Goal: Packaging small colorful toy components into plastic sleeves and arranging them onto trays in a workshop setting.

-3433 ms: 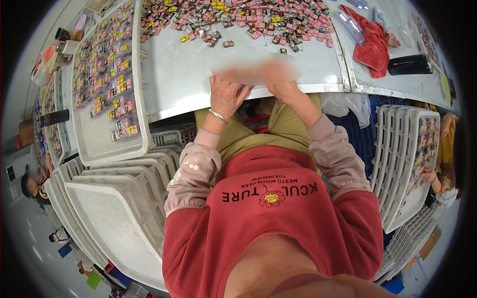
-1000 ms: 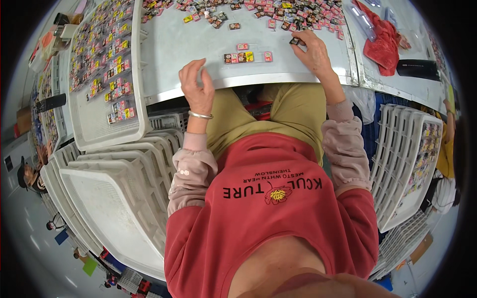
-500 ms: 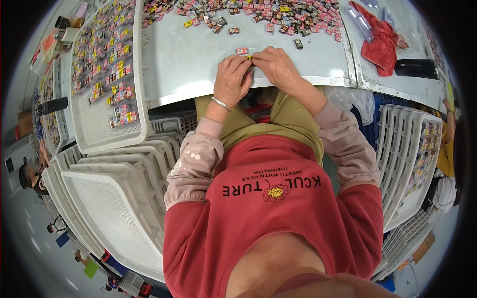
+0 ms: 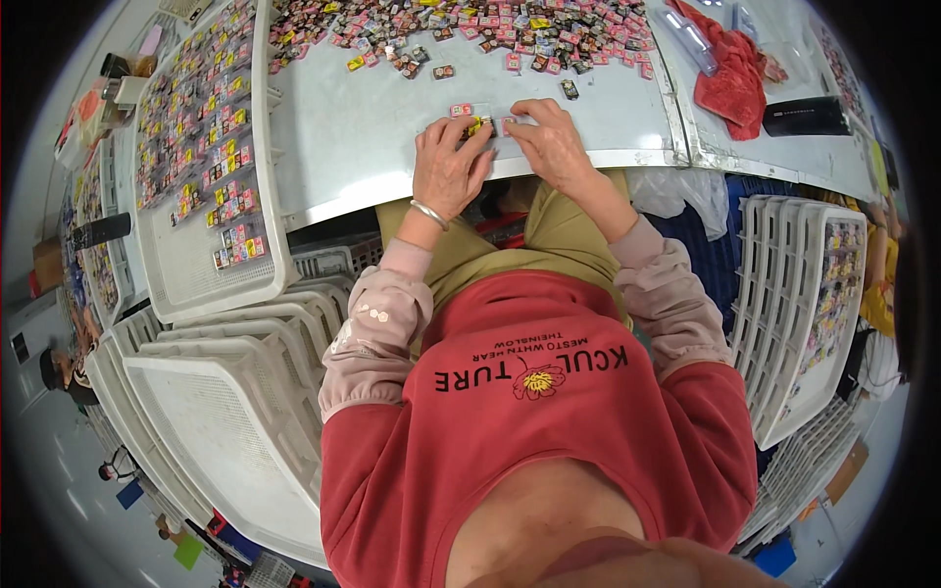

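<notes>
Pile of small pieces (image 4: 549, 39): cropped by upper edge, 12 o'clock.
Yellow piece (image 4: 476, 126): partly hidden by left hand (image 4: 449, 169), 12 o'clock.
Co-worker (image 4: 76, 374): small, indistinct, near 9 o'clock.

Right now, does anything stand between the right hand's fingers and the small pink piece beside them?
Nothing visible: the fingers of the right hand are at the pink piece. The left hand is on its other side, by the yellow piece.

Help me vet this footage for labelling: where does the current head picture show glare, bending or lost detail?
Head view: soft sheen on the tabletop; white trays at right bow near the blackened rim; left hand and right hand look fairly sharp, but the small blocks by them are too tiny for fine detail.
</notes>
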`<action>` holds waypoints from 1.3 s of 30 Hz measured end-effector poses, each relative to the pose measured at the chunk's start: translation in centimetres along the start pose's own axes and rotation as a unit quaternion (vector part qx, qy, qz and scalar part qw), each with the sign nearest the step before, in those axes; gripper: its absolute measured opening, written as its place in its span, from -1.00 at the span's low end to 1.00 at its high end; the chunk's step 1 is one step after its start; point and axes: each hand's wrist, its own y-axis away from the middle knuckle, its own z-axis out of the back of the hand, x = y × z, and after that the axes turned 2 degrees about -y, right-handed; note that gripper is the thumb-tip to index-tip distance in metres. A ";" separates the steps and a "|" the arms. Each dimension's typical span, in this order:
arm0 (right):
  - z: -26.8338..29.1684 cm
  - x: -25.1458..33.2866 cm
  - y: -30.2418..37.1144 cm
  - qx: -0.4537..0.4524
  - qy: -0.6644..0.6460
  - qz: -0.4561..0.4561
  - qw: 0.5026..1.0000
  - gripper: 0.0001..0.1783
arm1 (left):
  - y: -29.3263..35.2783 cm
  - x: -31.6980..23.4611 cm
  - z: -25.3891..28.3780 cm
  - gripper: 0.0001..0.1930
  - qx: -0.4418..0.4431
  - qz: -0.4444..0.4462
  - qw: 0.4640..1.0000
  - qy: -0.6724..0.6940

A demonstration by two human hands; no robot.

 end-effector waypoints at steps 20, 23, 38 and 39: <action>-1.4 0.4 -2.6 0.018 0.013 -0.024 0.999 -0.71 | 0.4 0.9 -0.8 -0.77 -0.070 0.012 0.995 0.072; -1.8 0.7 -2.9 0.064 0.039 -0.010 0.997 -0.74 | 0.4 0.9 -0.9 -0.77 -0.069 0.011 0.996 0.060; 0.6 -0.3 -3.3 0.013 -0.513 -0.224 0.829 -0.85 | -1.7 -0.7 0.7 -0.87 -0.108 0.173 0.935 0.291; 0.7 -0.3 -3.3 0.013 -0.512 -0.224 0.829 -0.85 | -2.0 -1.0 0.5 -0.88 -0.065 0.244 0.884 0.394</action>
